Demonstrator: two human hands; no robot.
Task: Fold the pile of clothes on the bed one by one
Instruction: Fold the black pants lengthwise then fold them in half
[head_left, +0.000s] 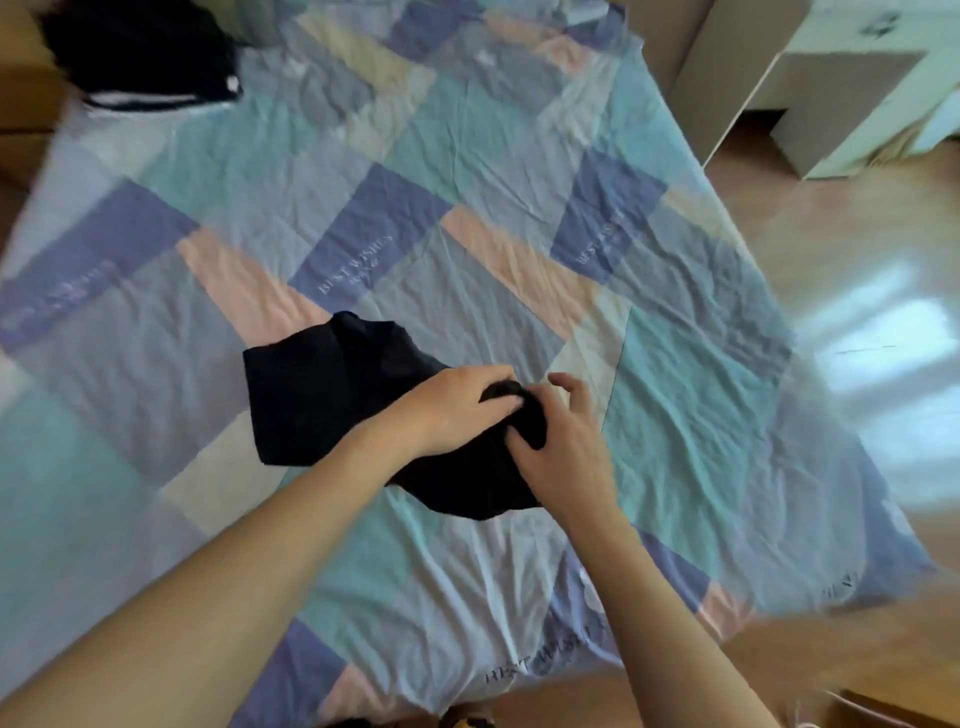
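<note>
A small black garment (322, 395) lies crumpled on the patchwork bed sheet (467, 171), near the bed's front middle. My left hand (447, 410) presses on its right part, fingers curled around a bunched fold. My right hand (561, 447) pinches the same bunch from the right, thumb on the cloth and the other fingers spread. A pile of dark clothes (140, 52) with a white edge sits at the far left corner of the bed.
The bed's right edge runs diagonally beside a glossy wooden floor (857, 291). White furniture (852, 88) stands at the top right. A brown surface (26, 104) borders the bed at the far left.
</note>
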